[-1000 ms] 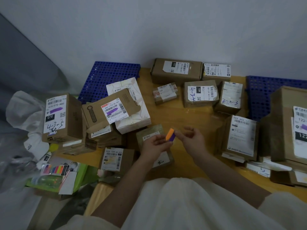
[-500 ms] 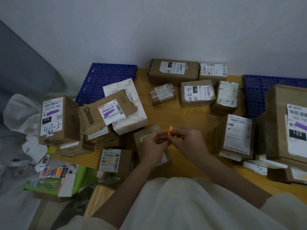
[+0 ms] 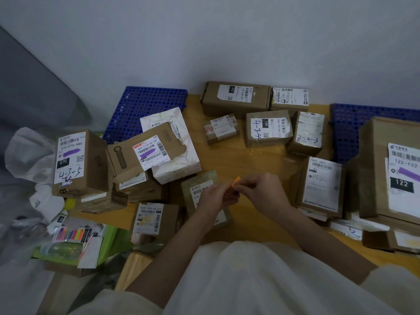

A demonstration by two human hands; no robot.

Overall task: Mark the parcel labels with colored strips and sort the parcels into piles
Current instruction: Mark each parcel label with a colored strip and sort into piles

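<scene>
The job looks partly done: purple strips already mark the labels of the tall box and flat box piled at the surface's left edge and the big box at its right edge. The boxes along the far edge show none. Left hand and right hand fingers pinch an orange strip above the unmarked parcel at the near edge.

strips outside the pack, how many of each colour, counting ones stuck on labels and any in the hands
purple: 3, the 070 label's strip, the 642 label's strip, the 122 label's strip
orange: 1, the orange strip pinched between the left hand and the right hand
total: 4
</scene>
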